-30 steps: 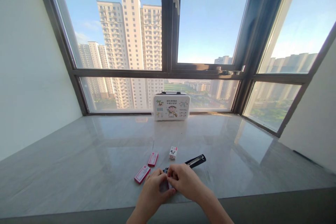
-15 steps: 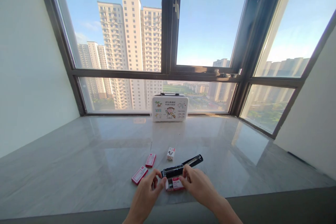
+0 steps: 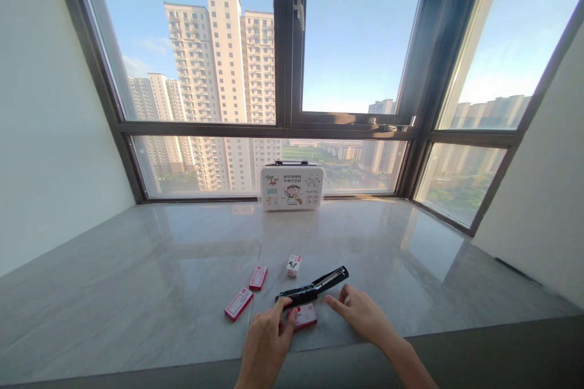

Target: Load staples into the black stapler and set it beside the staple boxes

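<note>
A black stapler point(image 3: 296, 298) lies opened out on the grey stone sill, its metal staple channel showing and its top arm point(image 3: 335, 278) laid back to the right. My left hand point(image 3: 267, 340) reaches in from below, thumb and index finger apart. Its index fingertip is against the stapler's left end, while the thumb touches a red and white box point(image 3: 306, 316) just in front; the box's left end is hidden behind the thumb. To the right of both, my right hand point(image 3: 362, 314) hovers with thumb and index finger parted and no object visible between them.
Two flat red and white boxes point(image 3: 238, 304) lie left of the stapler. Behind it stands a small white box point(image 3: 294, 266). A white cartoon-printed case point(image 3: 292, 188) rests against the window. The sill's front edge point(image 3: 182, 371) is close to my hands.
My right hand has let go of the red and white box and drawn back right. My left hand has come over the box's left end. The view has shifted slightly.
</note>
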Demonstrator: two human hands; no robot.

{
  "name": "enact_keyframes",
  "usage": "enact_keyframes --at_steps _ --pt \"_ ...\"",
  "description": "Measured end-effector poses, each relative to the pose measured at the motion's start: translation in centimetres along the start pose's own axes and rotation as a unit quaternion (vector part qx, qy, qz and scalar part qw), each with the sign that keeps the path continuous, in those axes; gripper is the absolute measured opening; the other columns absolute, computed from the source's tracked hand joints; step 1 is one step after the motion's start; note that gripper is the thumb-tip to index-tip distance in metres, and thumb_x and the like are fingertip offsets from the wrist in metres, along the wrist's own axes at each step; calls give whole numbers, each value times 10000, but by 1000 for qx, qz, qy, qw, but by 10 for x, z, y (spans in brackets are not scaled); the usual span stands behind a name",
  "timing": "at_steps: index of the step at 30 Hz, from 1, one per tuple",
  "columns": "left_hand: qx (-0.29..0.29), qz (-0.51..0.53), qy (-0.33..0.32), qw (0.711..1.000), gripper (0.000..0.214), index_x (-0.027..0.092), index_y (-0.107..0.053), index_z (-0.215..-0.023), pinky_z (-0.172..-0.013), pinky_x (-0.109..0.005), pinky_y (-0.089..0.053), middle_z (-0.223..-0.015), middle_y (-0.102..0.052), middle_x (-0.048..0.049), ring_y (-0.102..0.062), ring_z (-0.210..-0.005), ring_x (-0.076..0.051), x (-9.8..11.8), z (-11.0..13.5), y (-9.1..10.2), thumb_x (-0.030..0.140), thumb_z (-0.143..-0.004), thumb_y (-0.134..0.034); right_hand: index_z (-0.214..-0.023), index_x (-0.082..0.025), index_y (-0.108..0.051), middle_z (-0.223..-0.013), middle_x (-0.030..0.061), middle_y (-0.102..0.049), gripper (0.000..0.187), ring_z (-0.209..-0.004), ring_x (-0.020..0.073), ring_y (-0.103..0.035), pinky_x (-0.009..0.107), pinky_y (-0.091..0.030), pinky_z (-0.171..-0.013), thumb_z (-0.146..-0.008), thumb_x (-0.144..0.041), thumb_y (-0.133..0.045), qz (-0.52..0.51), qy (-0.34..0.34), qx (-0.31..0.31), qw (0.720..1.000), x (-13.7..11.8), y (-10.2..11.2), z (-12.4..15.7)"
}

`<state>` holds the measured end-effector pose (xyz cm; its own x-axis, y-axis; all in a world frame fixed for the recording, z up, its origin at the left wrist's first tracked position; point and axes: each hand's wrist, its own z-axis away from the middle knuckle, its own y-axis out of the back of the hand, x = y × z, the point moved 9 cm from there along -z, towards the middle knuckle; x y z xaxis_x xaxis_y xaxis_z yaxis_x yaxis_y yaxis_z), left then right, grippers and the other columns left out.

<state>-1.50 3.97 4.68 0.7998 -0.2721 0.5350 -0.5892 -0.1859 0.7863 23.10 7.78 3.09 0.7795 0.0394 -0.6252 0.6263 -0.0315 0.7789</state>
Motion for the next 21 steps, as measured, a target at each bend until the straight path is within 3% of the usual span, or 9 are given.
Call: enact_keyframes --at_steps 2,4,7,10,14,17,21 --pt "2 -12 -2 1000 428 279 -624 -1263 -800 -349 -415 -951 -750 -55 -678 -875 -245 0 -1 -1 505 -1012 -361 -1106 -192 -629 -675 -5 -626 644 -541 159 -543 266 -354 -522 -794 -754 -580 -95 -20 -10 995 22 13 -10" --pt "4 -28 9 1000 429 285 -631 -1259 -797 -352 -410 -980 -756 -59 -679 -885 -249 0 -2 -3 494 -1014 -347 -1260 -188 -541 -678 -35 -585 747 -451 116 -440 249 -314 -453 -794 -771 -552 -191 5 -46 980 21 17 -23" --pt "6 -44 22 999 416 300 -644 -1216 -754 -340 -389 -918 -760 -41 -676 -830 -244 1 -5 -5 484 -1022 -325 -1182 -173 -559 -658 -53 -526 733 -442 88 -358 233 -283 -437 -803 -798 -500 -249 76 -81 962 -12 16 -44" --pt "14 -63 17 998 413 300 -668 -1140 -730 -337 -366 -901 -762 -43 -673 -797 -242 4 -5 -5 483 -1030 -314 -1013 -183 -590 -684 -47 -529 656 -503 88 -385 225 -309 -476 -766 -790 -571 -234 125 -90 960 -55 5 -60" --pt "20 -69 8 997 405 292 -676 -1035 -724 -345 -351 -887 -756 -47 -670 -806 -240 5 -4 -7 473 -1036 -313 -880 -194 -629 -652 -71 -497 480 -590 95 -415 214 -297 -544 -744 -645 -725 -169 193 -111 960 -107 -19 -62" --pt "22 -65 10 998 385 292 -670 -1013 -737 -355 -349 -872 -752 -46 -669 -813 -237 5 -3 -8 455 -1037 -322 -843 -200 -674 -615 -77 -495 384 -588 97 -404 229 -244 -556 -698 -526 -814 -95 222 -113 964 -126 -34 -58" --pt "23 -48 7 999 382 297 -684 -998 -786 -375 -363 -962 -743 -51 -667 -893 -242 15 -2 -6 441 -1034 -332 -828 -199 -706 -663 -48 -567 320 -625 115 -448 240 -225 -576 -681 -449 -840 -14 234 -106 966 -133 -46 -55"
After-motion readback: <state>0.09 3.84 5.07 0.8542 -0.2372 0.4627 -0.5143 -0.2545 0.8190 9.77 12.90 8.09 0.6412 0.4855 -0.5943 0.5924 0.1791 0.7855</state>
